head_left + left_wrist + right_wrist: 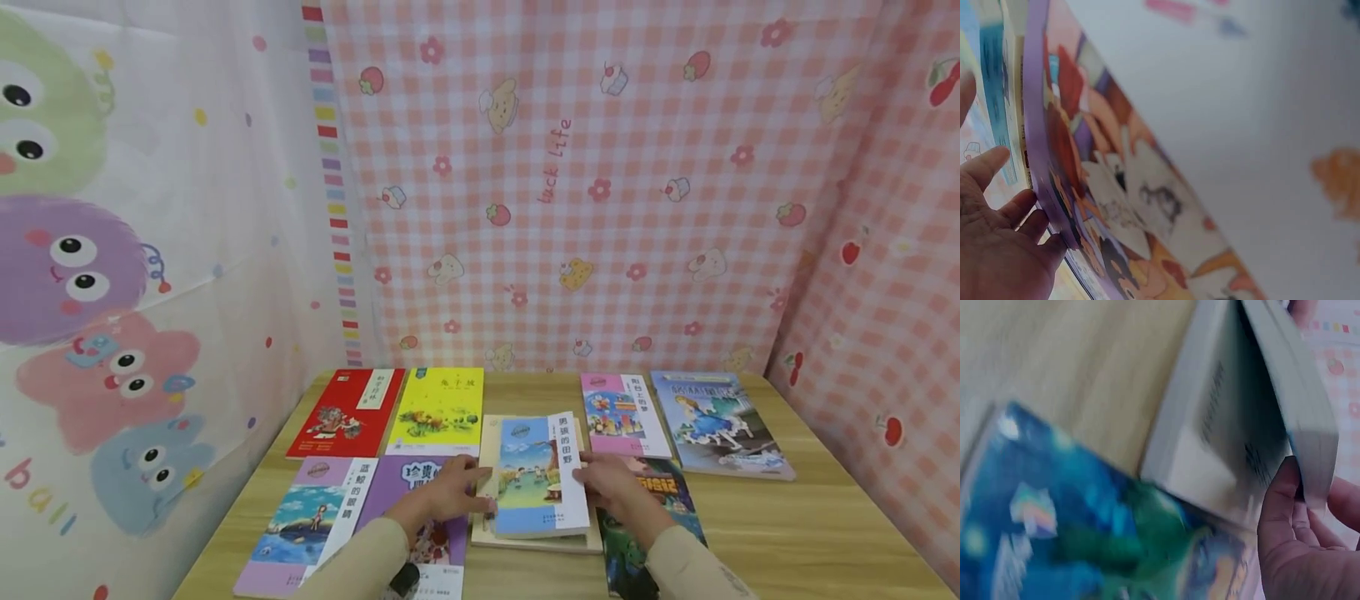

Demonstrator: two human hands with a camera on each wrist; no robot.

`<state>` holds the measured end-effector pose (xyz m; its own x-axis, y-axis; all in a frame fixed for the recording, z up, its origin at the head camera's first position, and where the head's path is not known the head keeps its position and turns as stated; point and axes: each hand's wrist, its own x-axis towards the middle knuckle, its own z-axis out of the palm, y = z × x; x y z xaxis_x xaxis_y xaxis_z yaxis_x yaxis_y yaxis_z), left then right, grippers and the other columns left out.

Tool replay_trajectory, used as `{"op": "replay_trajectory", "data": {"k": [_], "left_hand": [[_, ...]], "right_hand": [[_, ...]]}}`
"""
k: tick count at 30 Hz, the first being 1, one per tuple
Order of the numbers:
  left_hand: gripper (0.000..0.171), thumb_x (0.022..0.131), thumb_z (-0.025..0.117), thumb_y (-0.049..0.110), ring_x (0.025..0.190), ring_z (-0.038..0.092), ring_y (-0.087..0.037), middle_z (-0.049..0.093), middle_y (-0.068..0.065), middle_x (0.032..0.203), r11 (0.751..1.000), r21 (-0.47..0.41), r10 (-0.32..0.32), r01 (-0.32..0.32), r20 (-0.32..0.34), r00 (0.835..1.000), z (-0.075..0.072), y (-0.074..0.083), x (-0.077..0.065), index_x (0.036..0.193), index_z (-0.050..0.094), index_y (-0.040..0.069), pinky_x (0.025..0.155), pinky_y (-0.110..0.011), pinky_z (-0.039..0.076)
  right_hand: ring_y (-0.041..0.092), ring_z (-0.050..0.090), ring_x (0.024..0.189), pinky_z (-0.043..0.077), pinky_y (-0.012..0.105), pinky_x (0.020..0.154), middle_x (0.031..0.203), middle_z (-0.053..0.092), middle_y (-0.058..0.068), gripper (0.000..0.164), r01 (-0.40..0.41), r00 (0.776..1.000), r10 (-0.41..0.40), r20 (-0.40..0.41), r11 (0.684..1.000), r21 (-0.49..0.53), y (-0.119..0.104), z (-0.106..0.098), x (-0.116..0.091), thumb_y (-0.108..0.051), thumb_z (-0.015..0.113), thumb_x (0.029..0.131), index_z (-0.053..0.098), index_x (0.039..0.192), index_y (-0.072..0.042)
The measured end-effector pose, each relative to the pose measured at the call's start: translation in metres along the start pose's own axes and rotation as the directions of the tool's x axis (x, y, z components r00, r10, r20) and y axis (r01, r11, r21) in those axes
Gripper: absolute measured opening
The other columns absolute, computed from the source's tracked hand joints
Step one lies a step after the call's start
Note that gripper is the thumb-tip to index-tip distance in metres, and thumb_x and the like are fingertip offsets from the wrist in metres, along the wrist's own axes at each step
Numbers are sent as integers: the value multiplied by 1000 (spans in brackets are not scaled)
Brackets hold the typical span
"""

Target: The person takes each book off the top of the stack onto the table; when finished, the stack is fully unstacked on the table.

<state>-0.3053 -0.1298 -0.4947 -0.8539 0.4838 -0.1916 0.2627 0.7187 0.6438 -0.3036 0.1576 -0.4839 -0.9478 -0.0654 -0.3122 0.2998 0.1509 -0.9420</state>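
A blue-and-white picture-cover book [528, 479] lies over a cream book [536, 543], raised at its right side in the right wrist view. My right hand [618, 487] pinches the raised book [1313, 419] by its edge, with the thumb on one face and fingers on the other. At the left edge of the two books is my left hand [450, 492], its fingers spread. Seen from the left wrist, that hand's fingertips touch the edge of a purple book [1036, 106], and the thumb is near the teal spine [994, 94].
Further books lie on the wooden table [810, 517]: a red one [337, 425], a yellow one [442, 408], a blue-lilac one [300, 525], a pink one [615, 417], a blue one [712, 425] and a dark green one [630, 550]. A checked curtain [585, 208] hangs behind.
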Motion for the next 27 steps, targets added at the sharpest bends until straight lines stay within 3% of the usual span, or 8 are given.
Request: {"op": "replay_trajectory", "data": {"k": [5,11,19,27], "left_hand": [[72,87,78,27,139,27,-40,30,-20,150,997,80,-9,11,-25,1000,1,4,-2,148,46,6,107,-58,33],[75,83,81,26,140,26,-40,30,-20,151,996,84,-23,27,-48,999,4,4,-1,147,47,6,109,-58,31],[76,84,81,24,142,22,-42,26,-21,154,996,80,-30,35,-59,998,2,0,1,148,46,6,110,-59,30],[76,83,81,27,142,23,-41,27,-21,155,995,83,-55,59,-54,997,2,0,1,148,47,8,110,-59,29]], "right_hand": [[31,69,90,57,45,71,122,63,26,55,53,999,-53,-5,999,0,0,-25,-4,2,48,98,34,150,4],[30,69,94,57,46,76,125,61,27,60,77,994,-84,76,993,87,0,-70,-13,3,48,99,22,152,10],[28,68,98,56,45,81,114,66,12,68,84,984,-93,151,995,60,3,-145,-26,-2,47,101,6,155,8],[22,67,95,55,42,83,105,66,0,75,-13,974,-5,224,997,80,34,-237,-44,-3,50,100,-4,149,11]]}}
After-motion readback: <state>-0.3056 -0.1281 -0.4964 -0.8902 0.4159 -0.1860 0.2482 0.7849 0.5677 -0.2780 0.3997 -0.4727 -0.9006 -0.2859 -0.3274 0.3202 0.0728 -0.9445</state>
